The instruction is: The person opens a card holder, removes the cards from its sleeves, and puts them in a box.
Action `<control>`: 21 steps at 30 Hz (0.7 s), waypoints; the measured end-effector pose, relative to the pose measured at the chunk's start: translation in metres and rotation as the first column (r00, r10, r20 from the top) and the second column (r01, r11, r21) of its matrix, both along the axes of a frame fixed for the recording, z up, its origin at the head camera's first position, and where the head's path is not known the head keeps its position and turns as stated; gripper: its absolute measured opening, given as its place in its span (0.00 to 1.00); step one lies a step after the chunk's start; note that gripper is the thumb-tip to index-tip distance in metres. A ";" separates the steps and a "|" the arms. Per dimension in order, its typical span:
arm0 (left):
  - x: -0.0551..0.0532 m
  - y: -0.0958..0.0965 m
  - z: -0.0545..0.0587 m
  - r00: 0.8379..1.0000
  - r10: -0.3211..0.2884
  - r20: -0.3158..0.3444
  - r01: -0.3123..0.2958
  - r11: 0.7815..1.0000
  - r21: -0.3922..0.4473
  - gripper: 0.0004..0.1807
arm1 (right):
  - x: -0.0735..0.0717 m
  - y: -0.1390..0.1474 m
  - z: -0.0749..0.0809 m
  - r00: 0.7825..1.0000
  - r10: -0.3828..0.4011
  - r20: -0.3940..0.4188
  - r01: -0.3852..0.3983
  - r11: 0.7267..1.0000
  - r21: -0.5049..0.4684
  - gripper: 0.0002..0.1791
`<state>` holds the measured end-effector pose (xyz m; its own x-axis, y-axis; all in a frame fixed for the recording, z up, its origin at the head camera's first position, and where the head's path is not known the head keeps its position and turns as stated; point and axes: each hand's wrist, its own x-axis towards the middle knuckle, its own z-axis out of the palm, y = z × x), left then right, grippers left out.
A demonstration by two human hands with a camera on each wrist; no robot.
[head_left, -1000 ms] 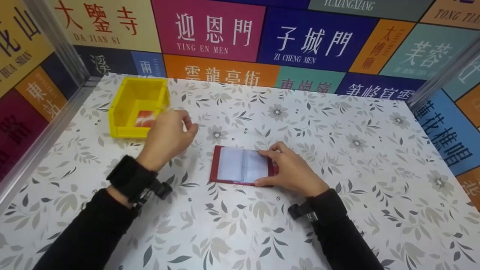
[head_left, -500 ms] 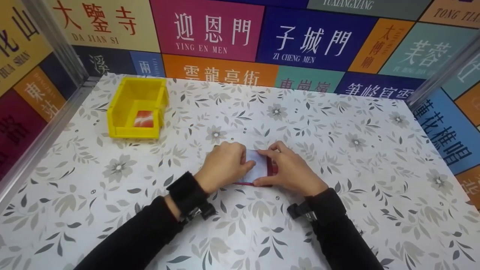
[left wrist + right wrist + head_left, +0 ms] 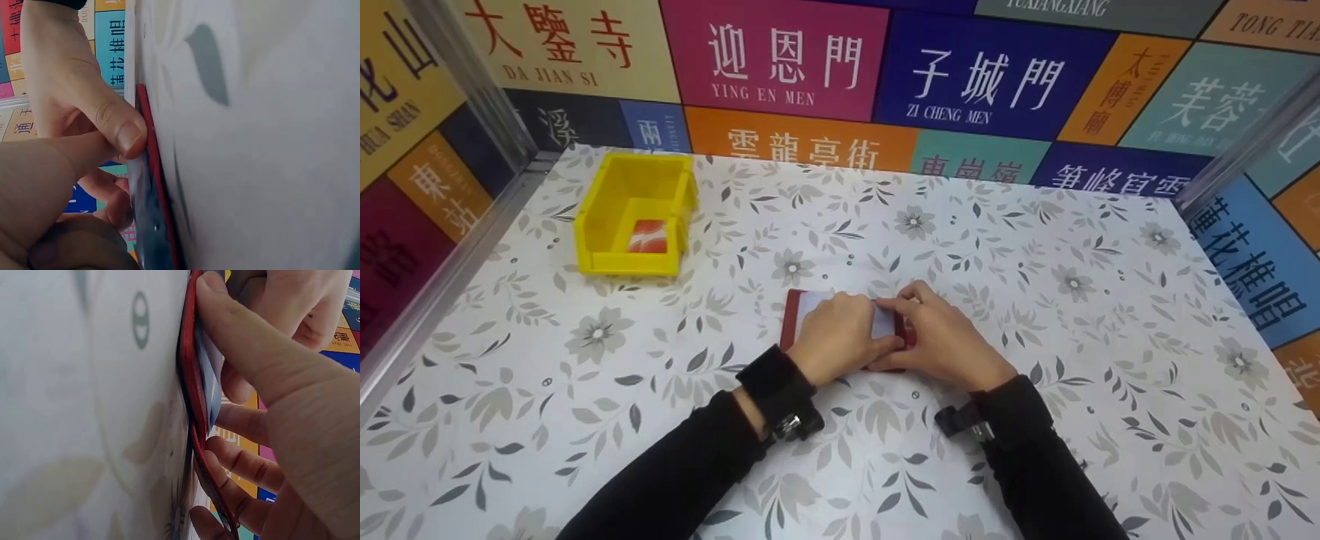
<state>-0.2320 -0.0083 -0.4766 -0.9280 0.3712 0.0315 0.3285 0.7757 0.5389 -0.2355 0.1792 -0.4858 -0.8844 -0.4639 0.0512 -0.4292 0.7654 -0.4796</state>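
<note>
An opened card holder [image 3: 793, 319] with a red cover and pale clear sleeves lies on the table in the head view. My right hand [image 3: 952, 341] grips its right side, thumb at the near edge and fingers at the far edge. Over the sleeves is my left hand [image 3: 840, 334], its fingers curled and its thumb reaching toward the right thumb. In the right wrist view the sleeves rise a little from the red cover [image 3: 191, 365], close to the left fingertips. I cannot tell whether the left fingers pinch a sleeve.
A yellow bin [image 3: 628, 264] stands at the back left, with a red and white card [image 3: 649, 236] inside. The table [image 3: 1035, 465] has a leaf and flower print. Printed panels [image 3: 780, 67] wall off its back and sides.
My left hand has moved right from beside the yellow bin to the card holder, then farther across the sleeves. The right hand has kept its grip in place.
</note>
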 end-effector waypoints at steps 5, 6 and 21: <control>-0.002 0.000 -0.002 1.000 -0.006 0.015 0.006 1.000 0.011 0.23 | 0.000 -0.001 0.001 1.000 -0.016 0.010 0.016 1.000 0.005 0.49; -0.002 0.000 -0.002 1.000 -0.005 0.015 0.004 1.000 0.007 0.23 | 0.000 -0.001 0.001 1.000 -0.019 0.014 0.019 1.000 0.006 0.49; -0.016 0.001 -0.022 1.000 0.012 -0.004 -0.012 0.999 -0.053 0.23 | 0.002 0.000 0.002 0.999 -0.029 0.045 0.029 1.000 0.013 0.50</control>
